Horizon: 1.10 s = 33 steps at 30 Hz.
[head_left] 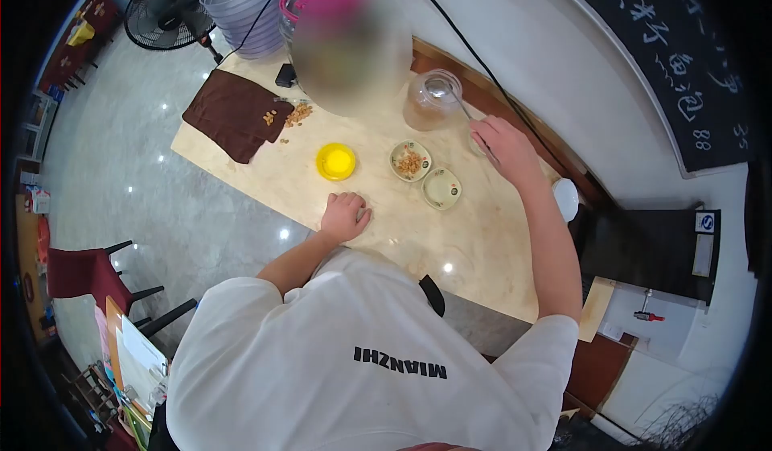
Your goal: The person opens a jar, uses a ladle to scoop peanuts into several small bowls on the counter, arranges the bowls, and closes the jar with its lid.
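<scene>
I work under bright light: glare dots the table (500, 238) below centre and the floor (211, 210) at left; a blurred patch clouds the upper centre, edges bowing into black corners.

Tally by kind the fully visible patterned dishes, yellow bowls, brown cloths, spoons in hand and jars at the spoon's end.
Patterned dishes: 2
Yellow bowl: 1
Brown cloth: 1
Spoon in right hand: 1
Jar at spoon's end: 1
Total: 6

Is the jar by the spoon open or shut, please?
Open: no lid covers the jar, and the right hand holds a spoon at its mouth.
</scene>
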{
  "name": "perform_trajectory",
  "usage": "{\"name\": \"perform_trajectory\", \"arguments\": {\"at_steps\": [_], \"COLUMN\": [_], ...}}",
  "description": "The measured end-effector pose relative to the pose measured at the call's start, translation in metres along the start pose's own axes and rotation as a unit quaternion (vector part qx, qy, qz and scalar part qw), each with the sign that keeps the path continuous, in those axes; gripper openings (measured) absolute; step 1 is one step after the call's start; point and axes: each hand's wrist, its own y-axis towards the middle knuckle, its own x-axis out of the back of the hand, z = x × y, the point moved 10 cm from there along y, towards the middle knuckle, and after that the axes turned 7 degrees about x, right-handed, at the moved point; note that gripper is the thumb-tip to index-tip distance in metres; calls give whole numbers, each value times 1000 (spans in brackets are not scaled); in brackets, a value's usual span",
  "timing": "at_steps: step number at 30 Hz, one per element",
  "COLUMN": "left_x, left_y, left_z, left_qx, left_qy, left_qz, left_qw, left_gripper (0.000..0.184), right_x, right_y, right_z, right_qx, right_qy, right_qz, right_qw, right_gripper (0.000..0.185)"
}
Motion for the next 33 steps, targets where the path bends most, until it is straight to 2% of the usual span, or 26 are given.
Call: {"name": "perform_trajectory", "arguments": {"at_steps": [4,8,10,11,13,14,15,16,17,19,20,23,33], "left_x": [0,-1,2,3,1,1,2,3,4,4,5,4,-1], "left_y": [0,1,1,1,1,1,0,-1,-1,-1,-1,0,-1], "left_z": [1,4,2,2,4,5,4,5,6,6,5,4,1], "left_qx": [1,18,5,6,11,13,9,4,7,4,4,2,1], "left_qy": [-3,-4,-7,-10,-12,-13,-17,-21,-19,-22,-22,-10,2], "left_qz": [7,38,12,9,20,16,14,13,11,8,7,16,26], "left_qw": [1000,999,1000,1000,1000,1000,1000,1000,1000,1000,1000,1000,1000], "left_gripper": [21,24,24,24,25,25,25,26,26,25,25,24,23], "right_x": [-40,-59,-57,-58,-64,-68,-76,-86,-86,-85,-86,-77,-10], "right_y": [37,62,70,72,67,71,59,43,42,24,18,3,-39], "right_z": [-12,-17,-25,-26,-56,-61,-86,-103,-106,-117,-119,-119,-98], "right_qx": [0,-8,-67,-64,-194,-190,-314,-430,-427,-475,-483,-484,-484], "right_qy": [-8,0,53,49,152,150,250,343,344,433,463,491,476], "right_qz": [99,114,89,92,56,57,19,-19,-18,-91,-108,-153,-219], "right_qw": [995,993,992,992,968,969,916,835,836,760,735,708,701], "right_gripper": [20,19,16,16,21,21,23,24,24,24,22,22,24]}}
